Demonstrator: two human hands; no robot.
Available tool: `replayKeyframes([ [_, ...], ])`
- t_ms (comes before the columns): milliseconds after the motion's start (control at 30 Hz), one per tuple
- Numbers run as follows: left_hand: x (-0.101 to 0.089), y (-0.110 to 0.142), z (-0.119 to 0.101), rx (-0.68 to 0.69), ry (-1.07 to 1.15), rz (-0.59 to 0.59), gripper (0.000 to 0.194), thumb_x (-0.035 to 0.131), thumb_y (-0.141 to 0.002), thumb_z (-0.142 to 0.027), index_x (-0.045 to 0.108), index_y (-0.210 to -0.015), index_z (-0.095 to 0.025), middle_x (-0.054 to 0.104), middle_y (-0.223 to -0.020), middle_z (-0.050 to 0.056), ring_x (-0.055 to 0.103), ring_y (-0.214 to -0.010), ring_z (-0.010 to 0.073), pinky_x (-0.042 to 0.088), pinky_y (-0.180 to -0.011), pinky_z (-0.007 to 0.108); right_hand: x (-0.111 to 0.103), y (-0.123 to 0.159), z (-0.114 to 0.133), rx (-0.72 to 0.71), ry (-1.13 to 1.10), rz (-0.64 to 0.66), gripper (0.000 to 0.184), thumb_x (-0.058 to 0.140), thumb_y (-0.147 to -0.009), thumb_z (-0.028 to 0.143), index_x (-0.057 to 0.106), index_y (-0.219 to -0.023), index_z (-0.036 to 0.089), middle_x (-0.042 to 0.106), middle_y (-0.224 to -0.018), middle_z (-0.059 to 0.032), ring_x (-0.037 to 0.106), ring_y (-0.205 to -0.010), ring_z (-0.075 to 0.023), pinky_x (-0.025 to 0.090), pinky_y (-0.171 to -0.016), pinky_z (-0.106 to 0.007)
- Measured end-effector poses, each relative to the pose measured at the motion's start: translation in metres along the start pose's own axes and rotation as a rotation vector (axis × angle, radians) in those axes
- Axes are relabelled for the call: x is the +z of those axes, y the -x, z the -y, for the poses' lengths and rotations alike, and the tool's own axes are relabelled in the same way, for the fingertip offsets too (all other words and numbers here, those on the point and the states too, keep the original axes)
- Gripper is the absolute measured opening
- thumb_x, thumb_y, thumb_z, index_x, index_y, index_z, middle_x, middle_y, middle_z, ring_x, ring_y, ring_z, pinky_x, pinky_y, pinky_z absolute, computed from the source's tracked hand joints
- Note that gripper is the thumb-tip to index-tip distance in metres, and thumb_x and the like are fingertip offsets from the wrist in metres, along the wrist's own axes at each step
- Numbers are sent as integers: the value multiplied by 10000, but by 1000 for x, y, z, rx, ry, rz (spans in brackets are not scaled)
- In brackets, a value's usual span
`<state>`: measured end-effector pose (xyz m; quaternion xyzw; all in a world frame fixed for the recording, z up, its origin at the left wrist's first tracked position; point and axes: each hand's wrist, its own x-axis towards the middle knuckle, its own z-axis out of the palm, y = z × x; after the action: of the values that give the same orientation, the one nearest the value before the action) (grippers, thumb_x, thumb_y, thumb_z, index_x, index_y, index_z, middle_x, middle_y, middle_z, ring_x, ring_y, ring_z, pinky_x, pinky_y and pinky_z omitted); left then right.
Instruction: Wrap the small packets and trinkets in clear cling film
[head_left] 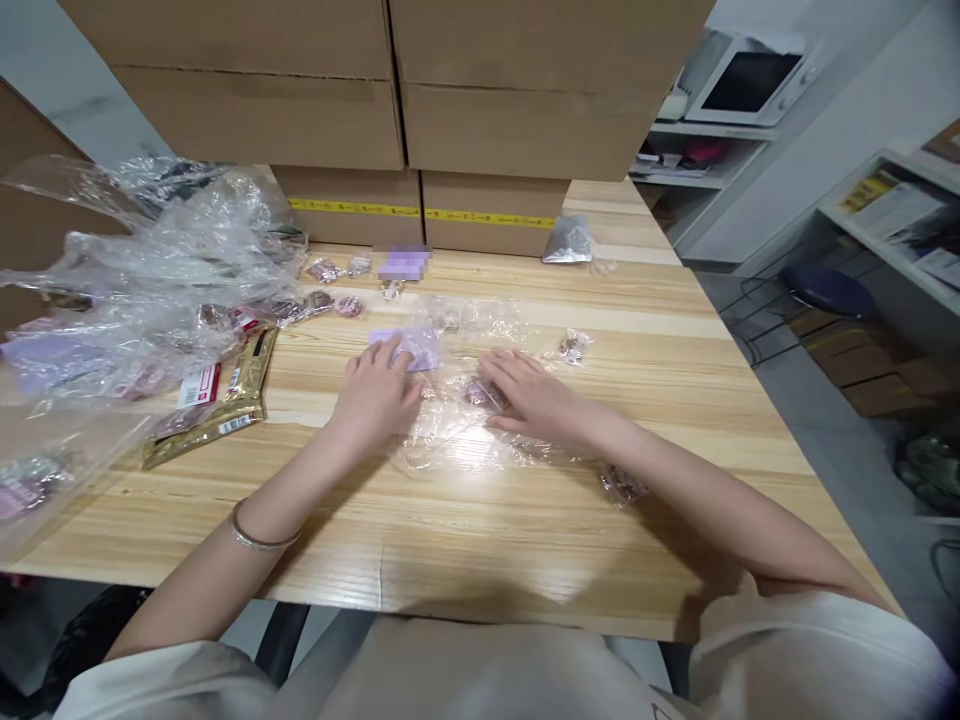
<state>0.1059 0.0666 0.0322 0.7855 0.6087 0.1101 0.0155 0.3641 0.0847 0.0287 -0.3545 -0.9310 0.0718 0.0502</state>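
Observation:
My left hand (375, 392) lies palm down with its fingers stretched out. Its fingertips reach the edge of a lilac card (411, 347), and its thumb is by clear plastic wrap (450, 430) spread on the table. Over that plastic, my right hand (534, 395) rests flat with straight fingers. A small wrapped packet (480, 393) sits beside and partly under this hand. Another small dark packet (622, 484) is close to my right forearm. Further back on the right lies a small clear-wrapped packet (574, 346).
Crumpled clear plastic bags (180, 260) pile up at the left. Gold packets (251, 385) lie before them. Cardboard boxes (495, 130) stack along the back, with a silver pouch (568, 240) at their right. Small snack packets (325, 269) and a blurred purple card (403, 263) sit behind my hands.

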Motion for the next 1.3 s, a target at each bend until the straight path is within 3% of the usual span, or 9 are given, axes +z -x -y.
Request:
replayKeyframes([
  [67,5,-2,12,-116,-71,-13,570,544,-916,-407,486,-1398,-110,363,-1530,260,466,-1290,451,390,-1007,571,-8,16,-8,23,-47,-78,751,589,-919,445,297,-1506,78,374,-1540,-226,319,-1444,-352,326,-1152,-536],
  [167,6,-6,28,-231,-96,2,712,531,-920,-461,350,-1499,-89,539,-1324,294,581,-1132,436,444,-923,541,-18,44,-18,29,-91,-139,605,604,-902,414,420,-1411,142,513,-1404,-186,478,-1309,-319,434,-1055,-504],
  [300,7,-18,29,-94,-129,-116,813,626,-845,-538,383,-1491,-110,559,-1266,260,530,-1160,436,431,-935,523,-12,55,-23,-52,-76,-86,667,639,-861,302,373,-1457,166,495,-1443,-158,471,-1309,-309,422,-1057,-503],
  [500,25,-39,9,167,-243,4,523,465,-933,-227,459,-1428,-59,648,-1061,227,597,-1045,347,453,-882,429,6,21,-27,-3,-20,-81,373,441,-1000,234,539,-1352,162,662,-1214,-124,629,-1061,-248,501,-913,-414],
  [633,26,-48,16,163,-132,29,325,404,-954,-229,697,-1002,-98,681,-962,200,620,-988,326,473,-860,413,8,-8,-20,137,-28,-173,369,419,-1016,270,581,-1327,155,662,-1182,-128,661,-950,-238,534,-792,-378],
  [867,10,-58,42,-459,861,72,193,551,-866,-342,546,-754,-185,651,-702,38,594,-557,162,417,-485,234,3,-15,7,76,-53,-145,665,573,-925,327,370,-1486,33,369,-1538,-264,429,-1370,-362,417,-1071,-517],
  [1033,3,-53,78,-631,745,-60,121,558,-833,-306,508,-798,-203,547,-652,10,554,-568,171,426,-510,265,3,42,17,-123,-107,54,715,665,-809,343,455,-1440,81,508,-1452,-214,466,-1349,-345,415,-1081,-533],
  [1200,-11,-17,61,-144,221,-417,382,624,-816,-332,564,-1148,-154,562,-1181,168,534,-1165,331,449,-982,501,18,73,23,-105,35,12,453,463,-877,54,584,-1313,70,606,-1359,-193,534,-1309,-289,455,-1065,-467],
  [1300,-15,18,28,444,245,118,488,632,-845,-429,552,-1273,-210,574,-1310,131,537,-1231,295,446,-1044,460,11,74,19,-32,22,-63,319,473,-913,83,684,-1144,145,728,-1140,-131,684,-1055,-240,541,-917,-394],
])
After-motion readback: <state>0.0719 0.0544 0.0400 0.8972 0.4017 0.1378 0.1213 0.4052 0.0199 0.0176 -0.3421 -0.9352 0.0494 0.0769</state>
